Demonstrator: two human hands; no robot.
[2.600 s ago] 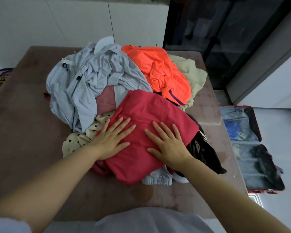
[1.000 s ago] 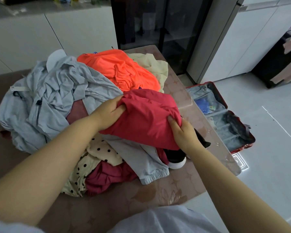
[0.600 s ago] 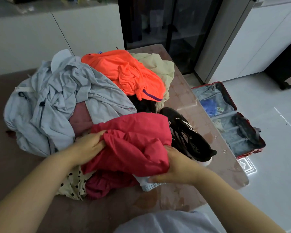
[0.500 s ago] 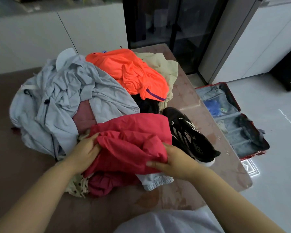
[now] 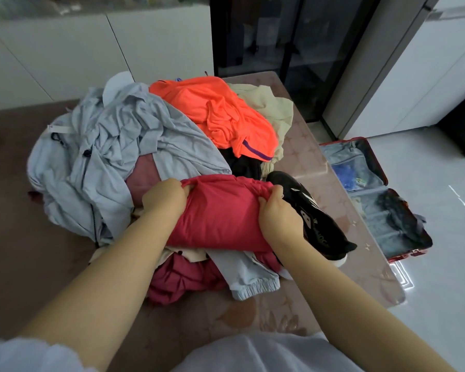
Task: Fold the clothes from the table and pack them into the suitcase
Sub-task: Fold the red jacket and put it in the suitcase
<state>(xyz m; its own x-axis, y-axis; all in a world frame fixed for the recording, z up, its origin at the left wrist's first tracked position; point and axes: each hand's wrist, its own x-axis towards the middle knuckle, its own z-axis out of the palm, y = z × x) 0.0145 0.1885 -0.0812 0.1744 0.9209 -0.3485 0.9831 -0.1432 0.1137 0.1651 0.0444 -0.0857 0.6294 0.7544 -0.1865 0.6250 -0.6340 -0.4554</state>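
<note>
A home, white cabinets point(image 5: 78, 55), dark glass doors point(image 5: 279, 36), tiled floor point(image 5: 440, 291), laundry-heaped desk point(image 5: 24, 264), open suitcase point(image 5: 381, 167)

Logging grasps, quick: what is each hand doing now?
Left hand: grips the red garment at its left end.
Right hand: grips its right end.

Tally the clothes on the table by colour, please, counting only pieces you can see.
Red: 2, red garment, dark red garment
Grey-blue: 2, large grey-blue garment, cuffed grey-blue piece
Orange: 1, orange garment
Beige: 1, beige garment
Pink: 1, pink garment
Black: 1, black printed garment
Total: 8 in view; the pile may hide more.
</note>
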